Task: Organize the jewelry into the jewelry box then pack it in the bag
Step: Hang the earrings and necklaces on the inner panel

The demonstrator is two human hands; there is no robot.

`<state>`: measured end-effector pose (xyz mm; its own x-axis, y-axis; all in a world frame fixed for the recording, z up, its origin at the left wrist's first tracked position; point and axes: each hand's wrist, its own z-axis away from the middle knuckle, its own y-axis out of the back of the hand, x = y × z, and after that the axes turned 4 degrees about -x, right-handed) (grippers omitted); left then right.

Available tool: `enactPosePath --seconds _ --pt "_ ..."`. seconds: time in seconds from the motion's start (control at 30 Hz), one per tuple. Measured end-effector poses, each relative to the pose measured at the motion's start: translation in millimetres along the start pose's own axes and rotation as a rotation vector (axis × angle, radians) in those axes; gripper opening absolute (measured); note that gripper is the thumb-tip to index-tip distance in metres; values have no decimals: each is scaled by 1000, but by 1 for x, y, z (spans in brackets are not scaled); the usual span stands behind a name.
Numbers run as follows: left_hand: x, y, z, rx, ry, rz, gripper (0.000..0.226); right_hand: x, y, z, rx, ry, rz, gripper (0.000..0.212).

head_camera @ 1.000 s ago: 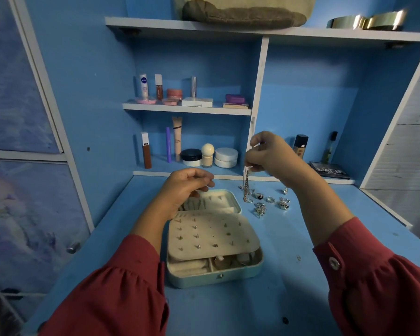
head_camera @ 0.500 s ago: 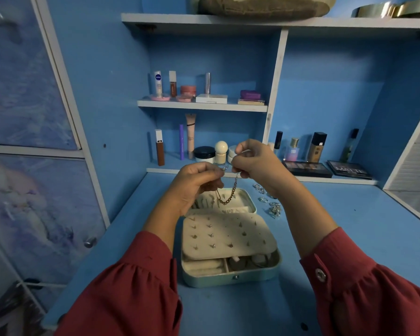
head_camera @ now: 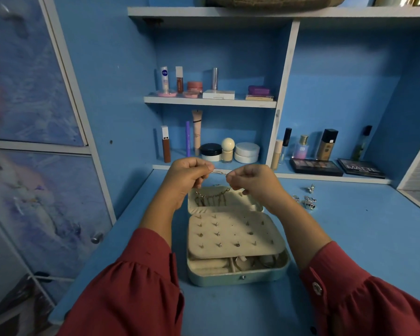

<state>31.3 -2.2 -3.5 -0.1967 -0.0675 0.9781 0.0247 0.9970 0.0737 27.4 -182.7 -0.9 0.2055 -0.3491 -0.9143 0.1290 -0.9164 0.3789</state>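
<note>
My left hand (head_camera: 188,175) curled, pinching one chain (head_camera: 212,194) end | my right hand (head_camera: 251,181) curled, pinching the other | chain sags above open jewelry box (head_camera: 238,278)

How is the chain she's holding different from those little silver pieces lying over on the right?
The chain is long and dark gold, stretched between the left hand and right hand over the jewelry box lid. The silver pieces are small, chunky and shiny, lying untouched on the blue desk. Both are still outside the box.
</note>
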Motion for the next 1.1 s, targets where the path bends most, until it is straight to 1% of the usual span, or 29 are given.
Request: enactPosePath --seconds 0.07,0.17,0.23,0.3,0.37,0.4,0.47,0.53,0.63,0.7,0.77,0.8,0.83,0.93,1.03,1.1 --pt "1 2 0 6 10 -41 9 6 -3 1 -3 -14 -5 7" --pt "0 5 1 -23 18 -51 14 11 -6 3 -1 -24 4 2" --pt "-1 5 1 -40 24 -34 16 14 -6 2 12 -27 20 6" --pt "-3 4 0 -33 22 -12 18 15 -7 2 15 -16 56 8" --pt "-6 2 -2 2 14 -70 20 17 -7 1 4 12 118 5" --pt "-9 1 -3 28 8 -145 22 18 -7 0 -7 26 160 4" --pt "-15 -1 -7 69 -6 -337 26 21 -8 -1 -32 47 267 9" --pt "-22 -4 -9 70 -23 -532 29 23 -8 -1 -64 59 364 13" --pt "-26 -10 -10 73 -27 -774 27 25 -9 -3 -111 52 436 19" --pt "-23 -15 -15 6 18 -922 26 24 -10 -3 -139 53 495 23" --pt "-19 -16 -22 -92 130 -1050 30 23 -11 -4 -158 57 537 25" --pt "-17 -16 -24 -117 169 -1077 31 23 -11 -4 -165 57 546 26" --pt "-17 -16 -25 -120 164 -1081 31 23 -11 -5 -170 56 554 26" --pt "-19 -16 -20 -94 61 -1107 30 23 -11 -6 -185 62 590 28" --pt "-24 -15 -14 -35 -49 -1074 28 25 -11 -6 -192 67 598 27" --pt "-27 -15 -13 -26 -88 -1085 27 26 -11 -7 -189 71 597 27"
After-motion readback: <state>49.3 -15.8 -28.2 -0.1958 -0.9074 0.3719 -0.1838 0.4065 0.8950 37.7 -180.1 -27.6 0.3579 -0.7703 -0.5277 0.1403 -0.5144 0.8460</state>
